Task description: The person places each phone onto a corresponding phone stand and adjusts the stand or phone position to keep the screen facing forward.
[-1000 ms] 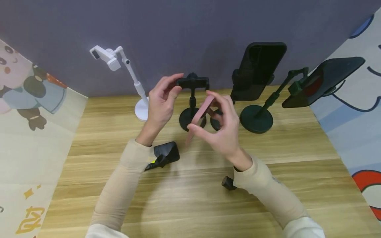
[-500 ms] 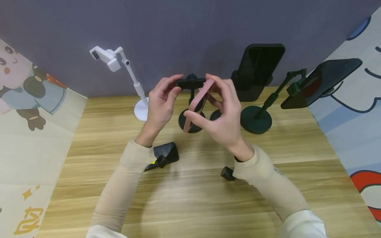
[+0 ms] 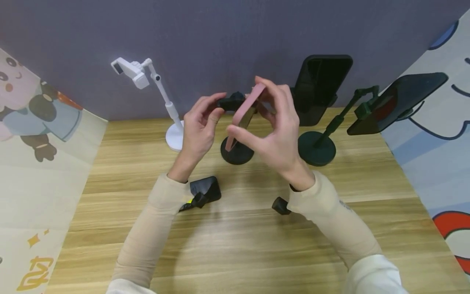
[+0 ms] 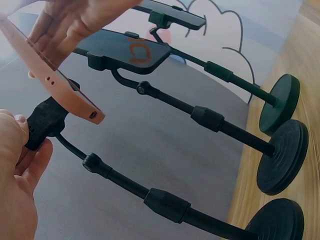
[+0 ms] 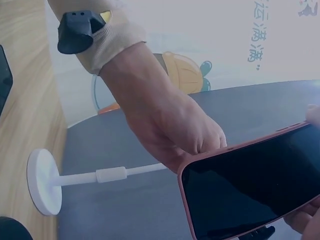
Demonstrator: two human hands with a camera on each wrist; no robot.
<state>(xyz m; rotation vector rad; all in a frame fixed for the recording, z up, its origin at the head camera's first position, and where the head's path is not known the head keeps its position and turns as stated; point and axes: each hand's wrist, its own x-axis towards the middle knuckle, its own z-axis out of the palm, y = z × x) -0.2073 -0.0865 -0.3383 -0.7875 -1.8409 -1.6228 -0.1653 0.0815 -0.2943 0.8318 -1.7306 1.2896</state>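
Note:
My left hand pinches one end of the black clamp on the middle phone stand, thumb below and fingers above. With the thumb and fingers of my right hand I hold a phone in a pink case by its long edges. The phone is tilted in front of the clamp and hides its right part. In the left wrist view, the phone's lower end overlaps the clamp; whether they touch, I cannot tell. The right wrist view shows the dark screen of the phone.
A white phone stand is at the left, its clamp holding nothing. To the right, a black phone and another phone on a dark green stand are mounted. A flat dark object lies on the wooden table.
My right hand has raised the pink-cased phone, which now covers the right part of the clamp. The left hand stays in place on the clamp.

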